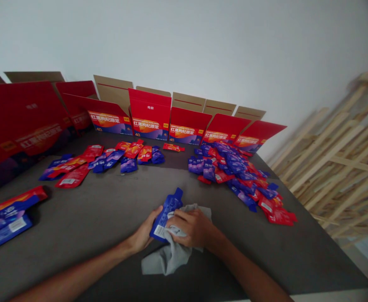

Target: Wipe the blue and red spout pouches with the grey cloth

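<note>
A blue pouch [167,212] with a narrow spout end and a white barcode label is tilted above the near middle of the table. My left hand [145,232] grips it along its left edge, fingers partly hidden behind it. Bunched in my right hand [194,227] is a grey cloth [168,259], pressed against the pouch's right side. The cloth's loose end hangs down toward the table, and another fold shows behind my right knuckles.
Several open red cartons [150,115] line the back by the wall. A heap of red and blue pouches [234,167] lies at right, a looser row of pouches [108,159] at left. More pouches [9,218] lie at the left edge. Wooden slats [344,159] stand beyond the table's right edge.
</note>
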`<state>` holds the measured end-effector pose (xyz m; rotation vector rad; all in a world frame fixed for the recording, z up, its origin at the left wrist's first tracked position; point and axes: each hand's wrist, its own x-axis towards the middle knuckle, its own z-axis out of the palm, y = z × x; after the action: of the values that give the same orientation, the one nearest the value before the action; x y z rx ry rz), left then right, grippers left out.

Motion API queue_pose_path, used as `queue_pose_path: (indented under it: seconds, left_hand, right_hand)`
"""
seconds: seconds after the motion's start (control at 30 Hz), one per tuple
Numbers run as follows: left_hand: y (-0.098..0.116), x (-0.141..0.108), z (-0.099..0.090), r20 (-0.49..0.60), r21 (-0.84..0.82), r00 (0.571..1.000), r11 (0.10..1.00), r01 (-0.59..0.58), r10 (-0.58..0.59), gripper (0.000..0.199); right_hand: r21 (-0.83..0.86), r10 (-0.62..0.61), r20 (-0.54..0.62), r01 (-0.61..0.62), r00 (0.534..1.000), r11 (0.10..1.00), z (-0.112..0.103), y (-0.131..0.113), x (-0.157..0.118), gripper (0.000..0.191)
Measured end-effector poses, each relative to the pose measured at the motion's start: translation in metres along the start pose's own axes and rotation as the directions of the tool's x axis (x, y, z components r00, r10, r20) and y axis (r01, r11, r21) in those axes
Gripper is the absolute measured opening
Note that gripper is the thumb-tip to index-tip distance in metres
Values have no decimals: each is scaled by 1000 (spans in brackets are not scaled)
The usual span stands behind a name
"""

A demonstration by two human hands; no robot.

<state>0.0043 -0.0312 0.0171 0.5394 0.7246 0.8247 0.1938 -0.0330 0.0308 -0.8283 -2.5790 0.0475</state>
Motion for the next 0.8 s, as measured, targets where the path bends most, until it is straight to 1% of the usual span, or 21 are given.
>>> queue_pose_path:
  seconds: [0.07,0.17,0.2,0.27,0.3,0.37,0.43,0.5,0.57,0.6,0.67,0.73,0.8]
  left_hand:
    - [1,0,0,-1,-12,1000,1000,3,-3,34]
    - [2,-1,2,-29,-19,1000,1000,-4,3,33]
    - [2,-1,3,-38,-18,999,1000,-8,8,32]
    - [3,-2,5,-42,-18,999,1000,-9,8,33]
    - [3,-2,5,-40,-19,999,1000,-8,7,33]
    - [3,-3,7,-32,-19,999,1000,-16,16,34]
    - [2,-3,7,-34,-19,999,999,-31,30,34]
    - [2,-3,5,-40,-18,999,999,-28,27,35]
    - [2,-3,4,-41,-14,999,1000,-14,13,37]
    - [2,-3,3,-40,-13,999,1000,-10,10,37]
    - [3,-3,3,-40,-21,999,1000,-16,15,35]
    - [3,-2,3,-50,-41,998,999,-29,27,33]
    - [3,-2,3,-64,-58,997,998,-37,34,32]
  right_hand:
    - [-8,87,-52,-88,995,996,-2,1,2,22]
    - [-9,230,-154,-234,961,972,-4,3,4,19]
    - [-4,262,-178,-267,949,964,-5,3,4,18]
    - [4,290,-199,-295,936,956,-5,4,5,17]
    - [5,287,-200,-292,937,956,-5,4,5,17]
    - [6,246,-178,-249,953,969,-5,3,4,17]
    - [8,161,-119,-161,980,987,-4,1,3,19]
    - [3,59,-50,-59,997,998,-3,-1,1,22]
    - [-7,-20,-4,20,1000,1000,-2,-3,0,25]
    - [-11,-40,4,40,999,999,-2,-4,-1,26]
    - [-13,-27,-3,27,1000,1000,-2,-4,0,25]
    - [-17,55,-59,-56,997,998,-4,-3,1,23]
    - [-11,161,-144,-164,976,986,-6,-1,3,20]
